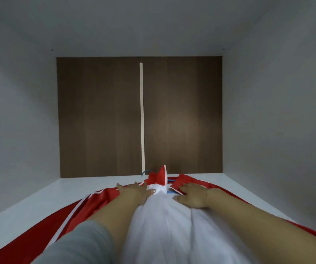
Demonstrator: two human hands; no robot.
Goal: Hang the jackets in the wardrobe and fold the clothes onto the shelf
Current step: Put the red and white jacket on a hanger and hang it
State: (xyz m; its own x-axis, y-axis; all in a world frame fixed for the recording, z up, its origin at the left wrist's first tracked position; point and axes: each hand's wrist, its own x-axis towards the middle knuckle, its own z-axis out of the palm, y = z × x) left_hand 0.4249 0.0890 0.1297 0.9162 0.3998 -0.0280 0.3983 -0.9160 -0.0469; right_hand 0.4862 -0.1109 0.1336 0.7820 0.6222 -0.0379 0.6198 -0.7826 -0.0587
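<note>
Lying on the white shelf [39, 199], a glossy red jacket [88, 208] shows soft white lining, zipper teeth, a blue hanger [146, 172]. Left hand [134, 193] and right hand [191, 196] press flat, fingers spread, gripping nothing.

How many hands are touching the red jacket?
2. The left hand lies flat on the red jacket left of the collar; the right hand lies flat to its right.

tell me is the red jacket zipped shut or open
Open: the red jacket with white stripes lies spread, its white lining exposed, and the white zipper teeth stand apart at the collar.
</note>
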